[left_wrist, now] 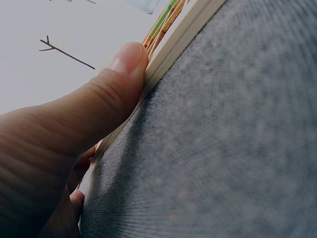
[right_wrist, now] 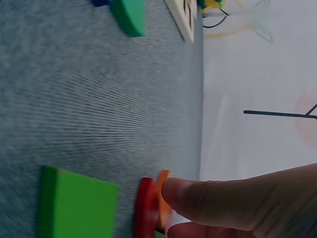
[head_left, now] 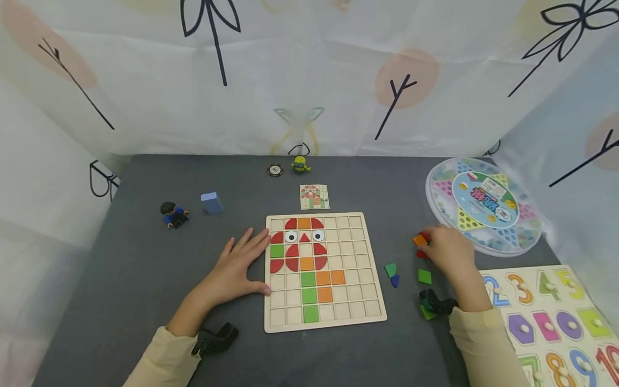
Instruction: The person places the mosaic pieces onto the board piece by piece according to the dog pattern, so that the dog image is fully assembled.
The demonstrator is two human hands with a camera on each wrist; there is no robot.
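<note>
A wooden grid board [head_left: 355, 269] holds red, green and orange tiles and two eye tiles. The left hand [head_left: 237, 266] lies along its left edge with fingers spread, thumb [left_wrist: 130, 62] pressed on the rim in the left wrist view. Off to the right, the right hand [head_left: 450, 250] bends its fingers over a small cluster of tiles and pinches an orange square tile [head_left: 419, 240] there. Red tiles [right_wrist: 144, 210] lie right beside the orange one in the right wrist view. A green square tile [right_wrist: 81, 206] is on the table near that hand.
A picture card [head_left: 314, 197] lies behind the board. Green [head_left: 390, 270] and blue [head_left: 395, 280] tiles are right of it. A round game box [head_left: 435, 215] and number puzzle [head_left: 527, 301] fill the right side. A toy figure [head_left: 174, 215], blue block [head_left: 211, 203] and poker chip [head_left: 275, 170] are farther off.
</note>
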